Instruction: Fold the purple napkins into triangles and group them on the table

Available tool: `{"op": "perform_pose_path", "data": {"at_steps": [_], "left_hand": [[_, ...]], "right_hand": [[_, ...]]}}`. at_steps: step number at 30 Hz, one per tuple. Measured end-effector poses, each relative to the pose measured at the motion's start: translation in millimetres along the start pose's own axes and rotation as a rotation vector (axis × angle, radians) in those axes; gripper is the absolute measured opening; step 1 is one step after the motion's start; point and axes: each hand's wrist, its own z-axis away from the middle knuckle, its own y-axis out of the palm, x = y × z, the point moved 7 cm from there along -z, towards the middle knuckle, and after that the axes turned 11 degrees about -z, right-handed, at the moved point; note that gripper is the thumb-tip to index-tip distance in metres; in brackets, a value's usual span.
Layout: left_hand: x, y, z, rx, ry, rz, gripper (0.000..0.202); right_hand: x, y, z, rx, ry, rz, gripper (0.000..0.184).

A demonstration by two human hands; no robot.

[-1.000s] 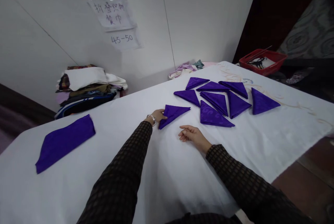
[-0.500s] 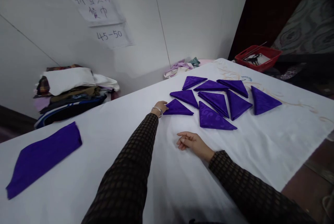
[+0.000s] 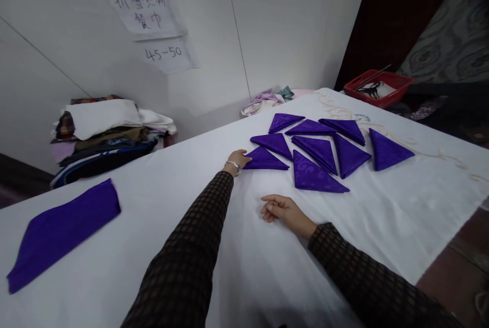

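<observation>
My left hand (image 3: 237, 158) reaches far across the white table (image 3: 191, 216) and its fingers pinch the left corner of a purple napkin folded into a triangle (image 3: 266, 160). That triangle lies flat at the left end of a group of several other purple triangles (image 3: 319, 147). My right hand (image 3: 283, 209) rests on the cloth nearer to me, fingers loosely curled, holding nothing. A flat, unfolded-looking purple napkin (image 3: 63, 231) lies at the table's left side.
A stack of folded fabrics (image 3: 107, 132) sits by the wall at the left. A small heap of pastel cloths (image 3: 267, 100) lies at the table's far edge. A red basket (image 3: 378, 86) stands at the far right. Paper notes (image 3: 148, 17) hang on the wall.
My left hand has slid the triangle napkin away from me and turned it flat beside the group. My right hand has stayed put.
</observation>
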Motion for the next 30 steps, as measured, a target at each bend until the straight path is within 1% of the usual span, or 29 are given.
{"op": "perform_pose_path", "data": {"at_steps": [3, 6, 9, 13, 17, 23, 26, 30], "left_hand": [[10, -8.3, -1, 0.012, -0.029, -0.018, 0.047], [16, -10.8, -1, 0.029, -0.052, -0.038, 0.037], [13, -5.5, -4, 0.015, -0.04, -0.028, 0.03], [4, 4.3, -10, -0.029, -0.011, 0.006, 0.029], [7, 5.1, -13, -0.04, 0.005, 0.015, 0.029], [23, -5.9, 1, -0.025, -0.013, -0.043, 0.029], [24, -7.1, 8, -0.033, -0.03, -0.069, 0.027], [22, -3.4, 12, -0.056, -0.055, -0.073, 0.029]], "right_hand": [[0, 0, 0, -0.004, -0.007, 0.0, 0.039], [0, 0, 0, -0.005, -0.016, -0.005, 0.039], [0, 0, 0, -0.002, -0.012, -0.008, 0.038], [1, 0, 1, -0.001, 0.001, -0.009, 0.037], [1, 0, 2, -0.004, 0.001, -0.009, 0.036], [0, 0, 1, 0.005, -0.005, 0.004, 0.037], [1, 0, 1, 0.0, -0.01, 0.009, 0.038], [1, 1, 0, 0.012, -0.009, 0.012, 0.039]]}}
